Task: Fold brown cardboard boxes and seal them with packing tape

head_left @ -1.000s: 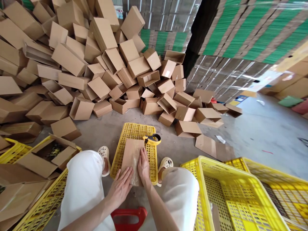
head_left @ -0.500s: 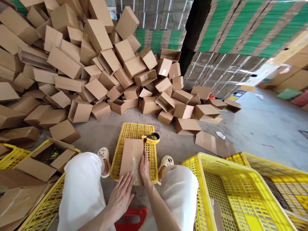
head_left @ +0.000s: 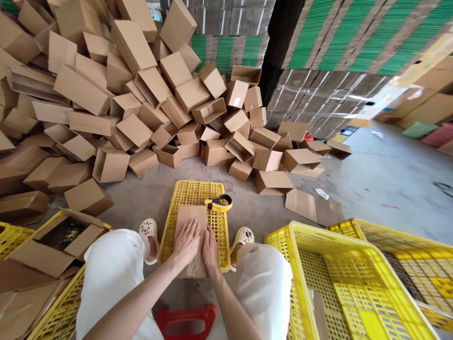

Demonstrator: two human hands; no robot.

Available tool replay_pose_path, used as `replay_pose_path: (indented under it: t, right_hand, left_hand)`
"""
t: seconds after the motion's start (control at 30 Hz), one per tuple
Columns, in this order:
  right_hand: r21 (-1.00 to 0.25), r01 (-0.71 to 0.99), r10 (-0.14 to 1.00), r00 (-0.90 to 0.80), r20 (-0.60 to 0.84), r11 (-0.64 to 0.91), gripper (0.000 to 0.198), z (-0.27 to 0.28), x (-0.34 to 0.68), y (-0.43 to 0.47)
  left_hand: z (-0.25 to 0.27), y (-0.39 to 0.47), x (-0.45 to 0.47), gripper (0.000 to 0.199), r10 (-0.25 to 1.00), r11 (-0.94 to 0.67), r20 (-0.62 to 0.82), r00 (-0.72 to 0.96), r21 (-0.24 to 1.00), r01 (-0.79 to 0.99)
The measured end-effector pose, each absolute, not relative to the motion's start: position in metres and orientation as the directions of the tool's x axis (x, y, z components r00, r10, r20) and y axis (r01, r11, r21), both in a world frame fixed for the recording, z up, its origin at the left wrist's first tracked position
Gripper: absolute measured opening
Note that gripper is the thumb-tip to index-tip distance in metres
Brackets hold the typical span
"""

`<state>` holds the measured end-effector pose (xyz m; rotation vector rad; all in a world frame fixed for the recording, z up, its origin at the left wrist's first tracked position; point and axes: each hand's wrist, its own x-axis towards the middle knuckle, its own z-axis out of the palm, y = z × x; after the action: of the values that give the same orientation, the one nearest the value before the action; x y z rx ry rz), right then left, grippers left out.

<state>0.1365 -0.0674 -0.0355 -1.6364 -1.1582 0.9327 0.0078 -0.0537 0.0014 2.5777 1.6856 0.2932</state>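
Note:
A closed cardboard box (head_left: 194,269) with clear tape along its top lies on an upturned yellow plastic crate (head_left: 166,236) between my feet. My left hand (head_left: 188,240) rests flat on top of the box, fingers stretched out over the tape. Against the box's right side lies my right hand (head_left: 211,249), its fingers straight and pointing away from me. Just beyond that hand, a yellow and black tape dispenser (head_left: 220,203) sits on the crate, touched by neither hand.
A big heap of cardboard boxes (head_left: 134,130) covers the floor ahead. Yellow crates (head_left: 293,264) stand at my right. At my left, an open carton (head_left: 42,252) sits in another crate. A red plastic piece with a handle opening (head_left: 186,315) is below me.
My left hand has slid forward along the top of the box, from its near end to its middle. My right hand stays at the box's right side. The view has shifted slightly.

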Motion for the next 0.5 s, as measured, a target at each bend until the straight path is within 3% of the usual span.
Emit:
replay_pose_path:
  t: [0.5]
  right_hand:
    - [-0.951,0.258,0.949,0.303,-0.089,-0.171,0.066,-0.021,0.136,-0.067]
  left_hand:
    - [0.006,0.029,0.019,0.058,0.931,-0.364,0.025,0.365,0.15,0.919]
